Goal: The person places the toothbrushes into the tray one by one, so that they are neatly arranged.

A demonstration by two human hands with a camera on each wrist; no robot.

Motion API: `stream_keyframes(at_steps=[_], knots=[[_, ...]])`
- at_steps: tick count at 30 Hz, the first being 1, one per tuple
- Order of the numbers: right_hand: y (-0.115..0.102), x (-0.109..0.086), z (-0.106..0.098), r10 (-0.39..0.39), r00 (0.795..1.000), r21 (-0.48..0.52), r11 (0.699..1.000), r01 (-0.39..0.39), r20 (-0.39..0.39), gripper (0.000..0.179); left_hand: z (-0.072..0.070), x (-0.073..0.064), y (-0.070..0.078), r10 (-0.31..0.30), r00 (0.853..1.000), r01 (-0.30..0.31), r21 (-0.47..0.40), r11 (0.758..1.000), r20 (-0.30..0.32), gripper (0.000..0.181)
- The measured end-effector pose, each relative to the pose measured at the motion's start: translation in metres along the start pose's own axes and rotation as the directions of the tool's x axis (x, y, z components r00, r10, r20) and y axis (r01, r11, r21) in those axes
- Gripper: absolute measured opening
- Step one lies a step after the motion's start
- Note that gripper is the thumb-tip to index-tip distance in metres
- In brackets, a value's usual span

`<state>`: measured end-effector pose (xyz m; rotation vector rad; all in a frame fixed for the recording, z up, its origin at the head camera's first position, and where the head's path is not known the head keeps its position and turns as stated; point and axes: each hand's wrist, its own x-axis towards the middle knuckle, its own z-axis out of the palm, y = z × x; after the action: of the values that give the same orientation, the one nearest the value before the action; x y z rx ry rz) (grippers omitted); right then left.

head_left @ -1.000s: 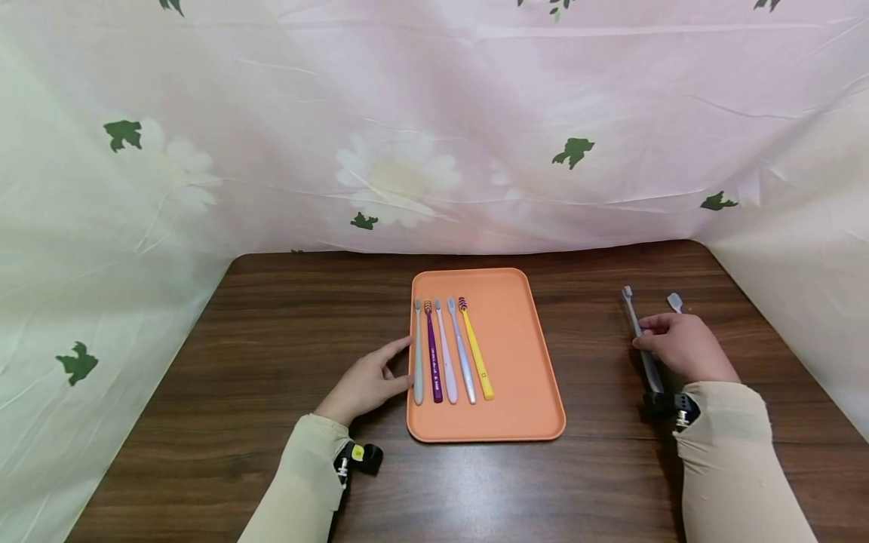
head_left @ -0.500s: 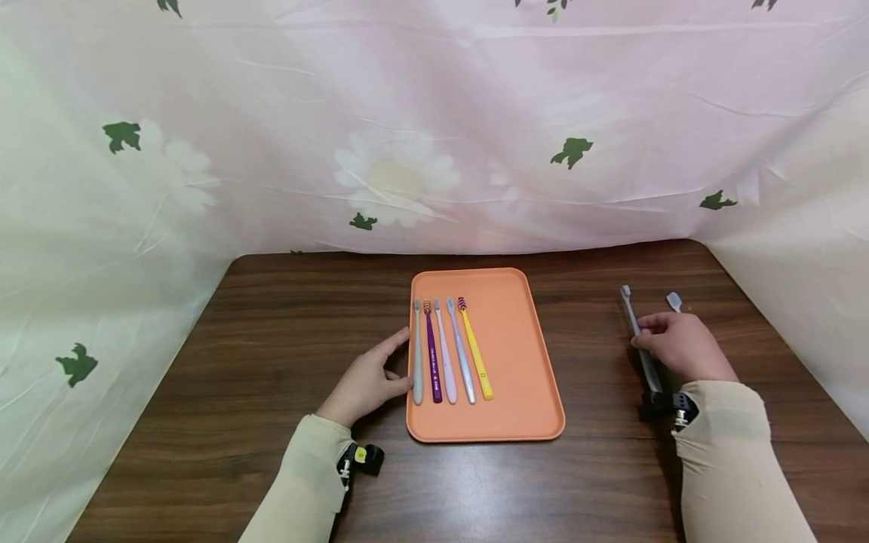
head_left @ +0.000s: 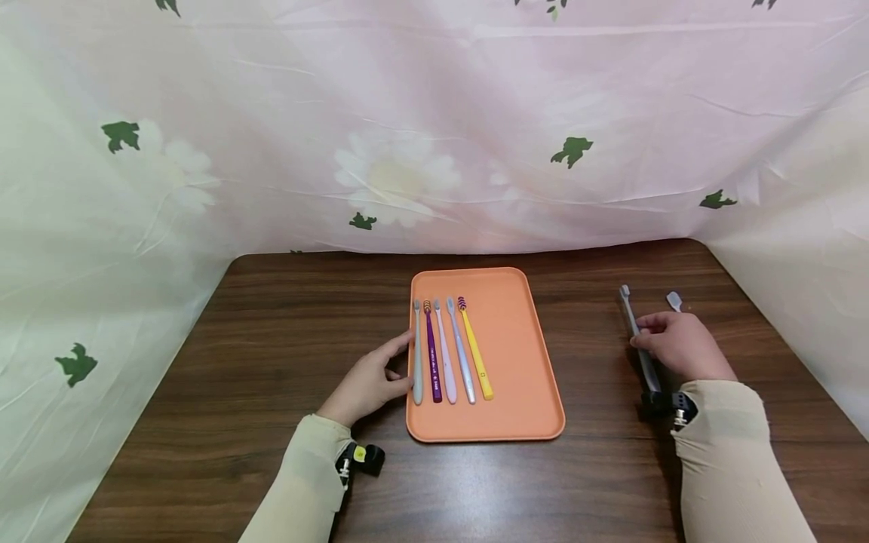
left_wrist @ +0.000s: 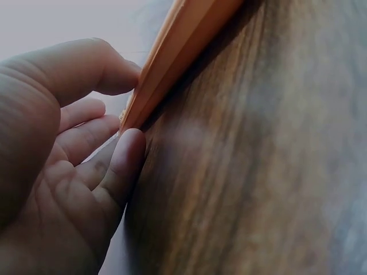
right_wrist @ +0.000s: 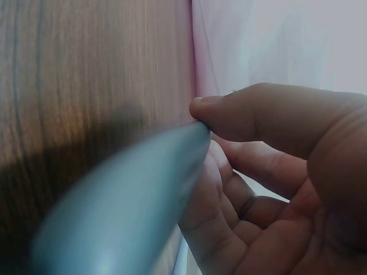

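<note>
My left hand (head_left: pixel 366 386) rests beside an orange tray (head_left: pixel 526 411), its thumb and a fingertip touching the tray's left edge. In the left wrist view, those tips lie against the outer side of the tray (left_wrist: pixel 166 71). Several toothbrushes lie side by side on the tray: grey-green (head_left: pixel 417 358), purple (head_left: pixel 433 362), pink (head_left: pixel 445 358), light blue (head_left: pixel 462 358) and yellow (head_left: pixel 477 354). At the right, my right hand (head_left: pixel 686 345) pinches a grey toothbrush (head_left: pixel 630 313) between thumb and fingers, its head pointing away. Its handle (right_wrist: pixel 126 200) looms large and blurred in the right wrist view.
Another toothbrush (head_left: pixel 674 302) with a pale head lies beyond my right hand, mostly hidden by it. The dark wooden table (head_left: pixel 271 347) ends at a flowered curtain (head_left: pixel 475 196) at the back and both sides.
</note>
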<state>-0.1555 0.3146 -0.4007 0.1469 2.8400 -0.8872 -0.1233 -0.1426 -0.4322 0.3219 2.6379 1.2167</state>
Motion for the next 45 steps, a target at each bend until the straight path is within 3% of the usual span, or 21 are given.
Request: stream_keyframes(at_steps=[13, 21, 45], knots=[[0.000, 0.001, 0.001, -0.005, 1.000, -0.005, 1.000, 0.005, -0.007, 0.037, 0.001, 0.000, -0.001, 0.001, 1.000, -0.001, -0.002, 1.000, 0.002, 0.075], [-0.001, 0.001, 0.001, -0.012, 1.000, -0.007, 1.000, 0.012, 0.001, 0.039, 0.001, 0.000, -0.003, 0.049, 0.999, -0.049, -0.023, 0.999, -0.003, 0.077], [-0.013, -0.002, 0.003, -0.038, 0.999, -0.009, 0.999, 0.038, 0.010, 0.040, 0.002, 0.001, -0.005, 0.081, 0.996, -0.082, -0.020, 0.996, -0.030, 0.075]])
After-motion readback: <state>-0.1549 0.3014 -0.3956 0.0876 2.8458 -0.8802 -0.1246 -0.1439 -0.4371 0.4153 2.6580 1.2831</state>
